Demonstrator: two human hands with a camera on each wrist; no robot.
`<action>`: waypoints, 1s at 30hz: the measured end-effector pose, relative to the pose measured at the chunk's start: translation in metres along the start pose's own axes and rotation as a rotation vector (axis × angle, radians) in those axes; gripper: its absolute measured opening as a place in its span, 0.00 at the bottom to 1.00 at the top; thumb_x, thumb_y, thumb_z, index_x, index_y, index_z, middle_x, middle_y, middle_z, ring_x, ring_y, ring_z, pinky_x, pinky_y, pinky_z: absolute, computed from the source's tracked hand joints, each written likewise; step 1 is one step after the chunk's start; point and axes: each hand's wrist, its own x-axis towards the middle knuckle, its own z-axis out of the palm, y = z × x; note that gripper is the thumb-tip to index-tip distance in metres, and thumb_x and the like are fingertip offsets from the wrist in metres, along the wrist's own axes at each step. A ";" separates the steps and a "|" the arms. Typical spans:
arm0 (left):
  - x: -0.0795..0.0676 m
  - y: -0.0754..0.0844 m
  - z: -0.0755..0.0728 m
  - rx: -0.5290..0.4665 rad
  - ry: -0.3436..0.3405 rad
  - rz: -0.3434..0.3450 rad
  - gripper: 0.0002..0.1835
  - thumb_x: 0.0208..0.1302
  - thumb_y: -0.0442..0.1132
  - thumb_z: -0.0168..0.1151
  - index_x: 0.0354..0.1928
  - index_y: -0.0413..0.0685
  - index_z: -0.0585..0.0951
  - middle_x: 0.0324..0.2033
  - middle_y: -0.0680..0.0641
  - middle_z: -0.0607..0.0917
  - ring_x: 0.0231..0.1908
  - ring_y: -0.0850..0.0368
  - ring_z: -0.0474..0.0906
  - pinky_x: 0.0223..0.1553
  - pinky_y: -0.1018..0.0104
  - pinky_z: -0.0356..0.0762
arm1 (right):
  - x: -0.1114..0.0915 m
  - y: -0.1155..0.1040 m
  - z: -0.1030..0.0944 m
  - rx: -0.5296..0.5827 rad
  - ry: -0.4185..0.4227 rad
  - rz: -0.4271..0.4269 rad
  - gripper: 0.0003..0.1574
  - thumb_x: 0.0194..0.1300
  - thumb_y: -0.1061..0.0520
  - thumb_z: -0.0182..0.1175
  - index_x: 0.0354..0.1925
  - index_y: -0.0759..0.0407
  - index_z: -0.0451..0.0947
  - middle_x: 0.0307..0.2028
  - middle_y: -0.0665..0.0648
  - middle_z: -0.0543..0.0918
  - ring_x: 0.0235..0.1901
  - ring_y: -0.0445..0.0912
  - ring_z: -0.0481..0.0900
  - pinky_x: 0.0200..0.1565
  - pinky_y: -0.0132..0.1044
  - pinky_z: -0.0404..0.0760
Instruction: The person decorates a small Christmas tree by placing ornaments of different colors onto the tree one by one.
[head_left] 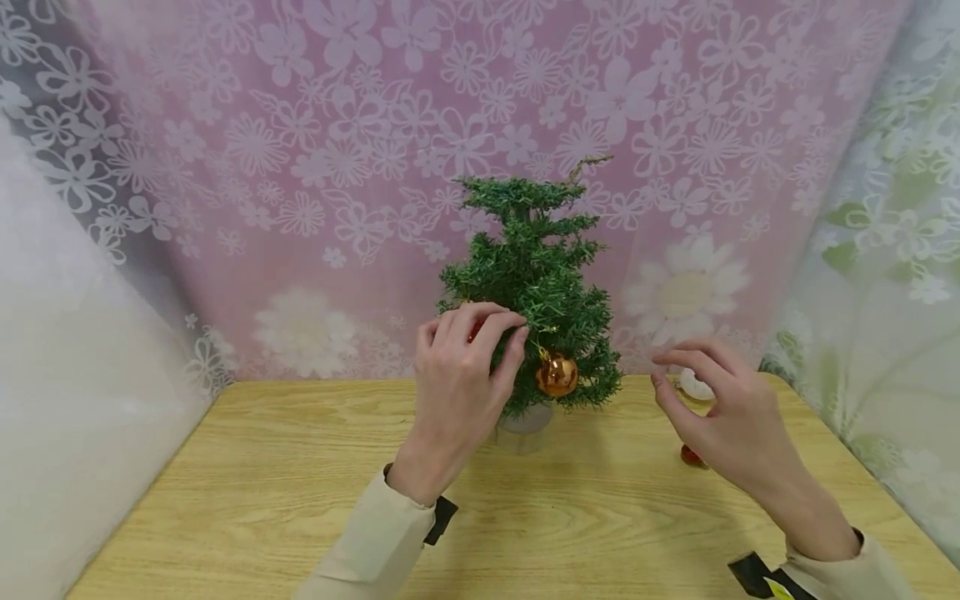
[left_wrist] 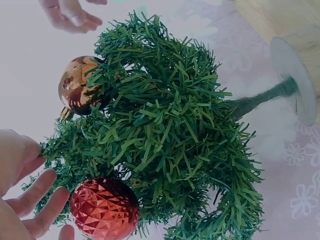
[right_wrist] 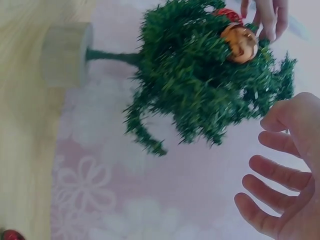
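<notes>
A small artificial Christmas tree (head_left: 540,275) stands on a pale round base (head_left: 525,419). On its front hangs a shiny gold ball ornament (head_left: 557,375); a red faceted ball ornament (left_wrist: 105,209) hangs beside it, mostly behind the left hand in the head view. My left hand (head_left: 461,358) is at the tree's front, thumb and index fingertips nearly together at a branch tip (left_wrist: 55,142), which they appear to pinch. Apart from the tree, to its right, my right hand (head_left: 731,408) is raised with fingers loosely bent and nothing between them.
Under and behind the right hand, a white ball ornament (head_left: 697,383) and a small red ornament (head_left: 692,456) lie on the wooden table (head_left: 300,467), both partly covered. A pink flowered curtain (head_left: 360,183) hangs behind the tree. At the tree's top a thin twig (head_left: 588,165) sticks out rightward.
</notes>
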 end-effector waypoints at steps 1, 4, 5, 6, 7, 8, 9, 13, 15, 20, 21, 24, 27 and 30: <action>0.000 0.000 0.000 0.002 0.001 0.002 0.10 0.75 0.46 0.60 0.46 0.55 0.88 0.47 0.50 0.87 0.47 0.51 0.83 0.52 0.50 0.74 | -0.002 0.003 0.000 -0.007 -0.006 0.002 0.20 0.51 0.70 0.69 0.45 0.58 0.87 0.42 0.55 0.85 0.39 0.40 0.77 0.34 0.25 0.70; -0.002 -0.002 -0.001 0.003 0.005 0.005 0.09 0.75 0.45 0.60 0.46 0.54 0.88 0.47 0.50 0.87 0.46 0.51 0.83 0.52 0.50 0.74 | -0.007 0.009 -0.001 -0.027 -0.037 0.028 0.16 0.54 0.68 0.69 0.43 0.59 0.86 0.42 0.55 0.84 0.39 0.36 0.75 0.33 0.24 0.69; -0.002 -0.002 -0.001 0.001 0.006 0.004 0.09 0.75 0.45 0.60 0.46 0.54 0.88 0.47 0.50 0.87 0.46 0.51 0.84 0.52 0.51 0.74 | -0.009 0.011 -0.001 -0.038 -0.045 0.036 0.15 0.55 0.68 0.69 0.43 0.59 0.86 0.42 0.55 0.84 0.39 0.36 0.75 0.33 0.24 0.69; -0.002 -0.003 -0.001 -0.001 0.007 0.004 0.09 0.75 0.45 0.60 0.46 0.54 0.88 0.46 0.50 0.87 0.46 0.52 0.84 0.51 0.51 0.74 | -0.011 0.012 0.000 -0.046 -0.045 0.040 0.15 0.54 0.69 0.69 0.42 0.58 0.86 0.42 0.55 0.84 0.39 0.36 0.75 0.33 0.25 0.69; -0.003 -0.003 -0.002 -0.003 0.008 0.003 0.09 0.75 0.44 0.60 0.46 0.54 0.87 0.46 0.50 0.87 0.46 0.52 0.84 0.51 0.51 0.74 | -0.014 0.014 0.000 -0.053 -0.049 0.047 0.15 0.54 0.69 0.69 0.42 0.58 0.86 0.42 0.55 0.84 0.39 0.36 0.74 0.34 0.25 0.69; -0.003 -0.004 -0.002 -0.005 0.010 0.000 0.08 0.75 0.44 0.60 0.46 0.54 0.87 0.46 0.51 0.87 0.46 0.52 0.84 0.51 0.51 0.74 | -0.016 0.015 0.000 -0.062 -0.059 0.058 0.15 0.55 0.69 0.69 0.42 0.58 0.86 0.42 0.54 0.84 0.39 0.36 0.74 0.35 0.25 0.69; -0.004 -0.005 -0.002 -0.005 0.011 -0.002 0.08 0.75 0.44 0.60 0.46 0.54 0.87 0.46 0.51 0.87 0.46 0.53 0.84 0.51 0.51 0.74 | -0.018 0.017 0.000 -0.071 -0.059 0.063 0.16 0.54 0.69 0.70 0.42 0.57 0.86 0.42 0.54 0.84 0.39 0.38 0.75 0.36 0.25 0.69; -0.006 -0.009 -0.002 -0.006 0.014 -0.014 0.08 0.75 0.44 0.61 0.45 0.54 0.87 0.45 0.51 0.87 0.46 0.54 0.84 0.51 0.51 0.74 | -0.028 0.023 0.002 -0.105 -0.091 0.081 0.18 0.52 0.69 0.72 0.42 0.55 0.86 0.41 0.52 0.84 0.40 0.43 0.75 0.38 0.26 0.69; -0.007 -0.010 -0.002 -0.006 0.014 -0.017 0.08 0.74 0.44 0.61 0.45 0.54 0.87 0.45 0.51 0.88 0.46 0.54 0.84 0.51 0.51 0.75 | -0.033 0.028 0.003 -0.116 -0.110 0.082 0.20 0.50 0.69 0.73 0.41 0.54 0.86 0.41 0.52 0.84 0.37 0.44 0.75 0.36 0.25 0.68; -0.008 -0.012 -0.004 -0.006 0.012 -0.018 0.08 0.75 0.43 0.61 0.45 0.54 0.87 0.44 0.51 0.87 0.44 0.54 0.84 0.51 0.51 0.75 | -0.045 0.040 0.004 -0.143 -0.184 0.092 0.20 0.50 0.67 0.74 0.41 0.52 0.85 0.41 0.53 0.84 0.27 0.38 0.71 0.27 0.27 0.63; -0.008 -0.012 -0.004 -0.005 0.012 -0.019 0.07 0.74 0.43 0.61 0.46 0.54 0.87 0.44 0.51 0.87 0.44 0.54 0.84 0.51 0.51 0.75 | -0.047 0.042 0.004 -0.147 -0.206 0.105 0.19 0.51 0.67 0.74 0.42 0.52 0.85 0.41 0.54 0.84 0.26 0.37 0.69 0.26 0.28 0.63; -0.008 -0.012 -0.005 -0.008 0.007 -0.025 0.07 0.75 0.43 0.61 0.45 0.53 0.87 0.45 0.51 0.87 0.45 0.53 0.84 0.51 0.51 0.75 | -0.052 0.048 0.004 -0.170 -0.293 0.146 0.16 0.54 0.64 0.74 0.43 0.53 0.85 0.43 0.56 0.85 0.26 0.36 0.69 0.25 0.31 0.65; -0.008 -0.014 -0.006 -0.013 0.005 -0.036 0.07 0.74 0.42 0.61 0.45 0.52 0.87 0.45 0.50 0.87 0.45 0.53 0.85 0.50 0.51 0.75 | -0.058 0.055 0.006 -0.182 -0.415 0.209 0.14 0.59 0.61 0.72 0.45 0.54 0.85 0.44 0.58 0.86 0.30 0.43 0.79 0.26 0.33 0.71; -0.009 -0.015 -0.006 -0.011 0.003 -0.042 0.07 0.74 0.42 0.62 0.45 0.52 0.86 0.44 0.49 0.87 0.45 0.53 0.85 0.49 0.51 0.76 | -0.064 0.064 0.009 -0.192 -0.537 0.260 0.13 0.61 0.58 0.71 0.46 0.55 0.85 0.45 0.58 0.86 0.32 0.47 0.82 0.28 0.34 0.75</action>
